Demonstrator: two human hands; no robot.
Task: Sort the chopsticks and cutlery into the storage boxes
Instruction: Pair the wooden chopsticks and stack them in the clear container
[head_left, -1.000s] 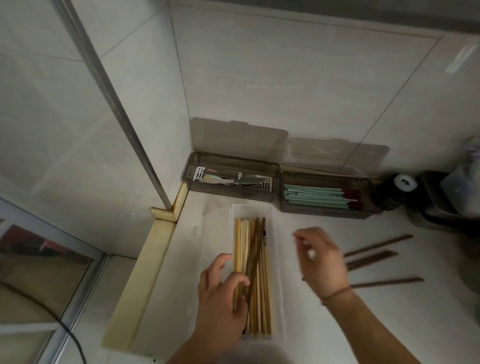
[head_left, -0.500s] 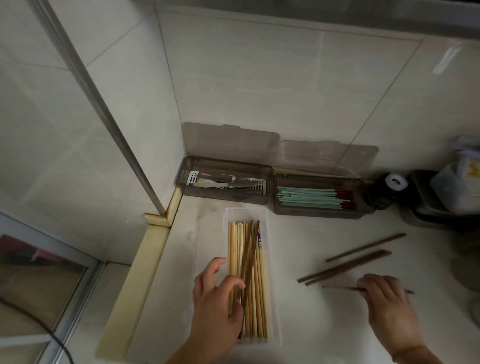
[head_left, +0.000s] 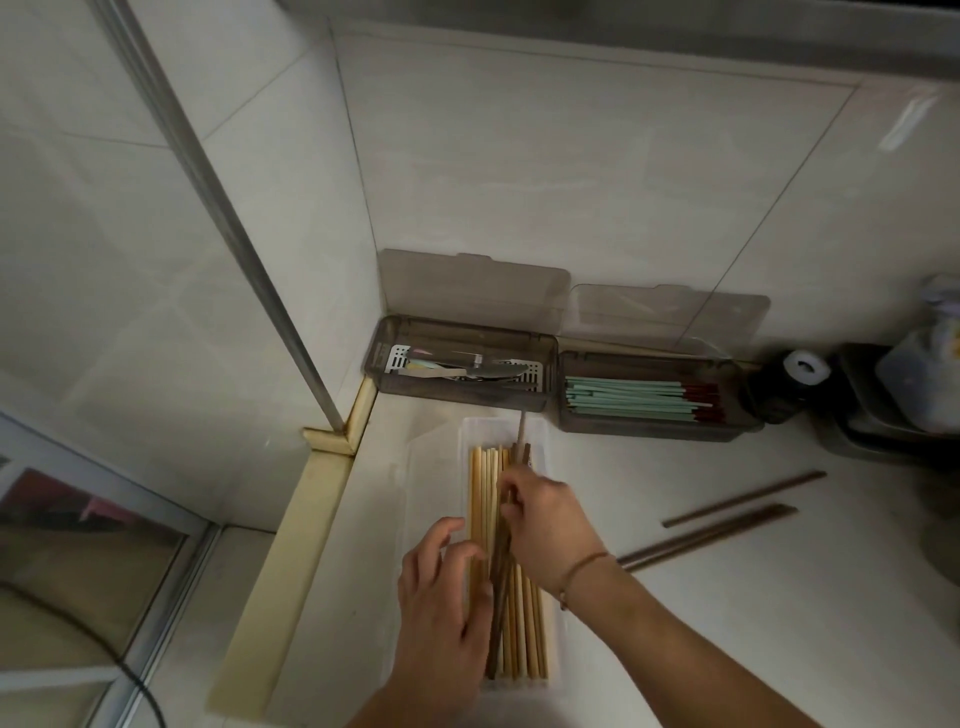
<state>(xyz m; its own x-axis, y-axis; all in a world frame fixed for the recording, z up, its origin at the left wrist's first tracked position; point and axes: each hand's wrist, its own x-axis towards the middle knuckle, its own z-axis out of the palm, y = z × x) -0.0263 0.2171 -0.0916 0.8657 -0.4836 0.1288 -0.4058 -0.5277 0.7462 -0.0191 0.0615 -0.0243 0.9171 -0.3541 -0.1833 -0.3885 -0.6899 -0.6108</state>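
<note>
A clear storage box lies lengthwise on the white counter and holds several pale bamboo chopsticks and a few dark brown ones. My right hand is over the box and grips a dark brown chopstick whose tip sticks out past the far end. My left hand rests on the chopsticks at the box's left side, fingers loosely bent. Three dark brown chopsticks lie loose on the counter to the right.
Two smoky boxes with raised lids stand against the back wall: the left one holds metal cutlery, the right one green chopsticks with red ends. A black container and a dark tray with a bag sit far right. The counter edge drops off at left.
My right hand picked up a dark brown chopstick from the counter at right and carried it left over the clear box. My left hand stayed on the box's chopsticks.
</note>
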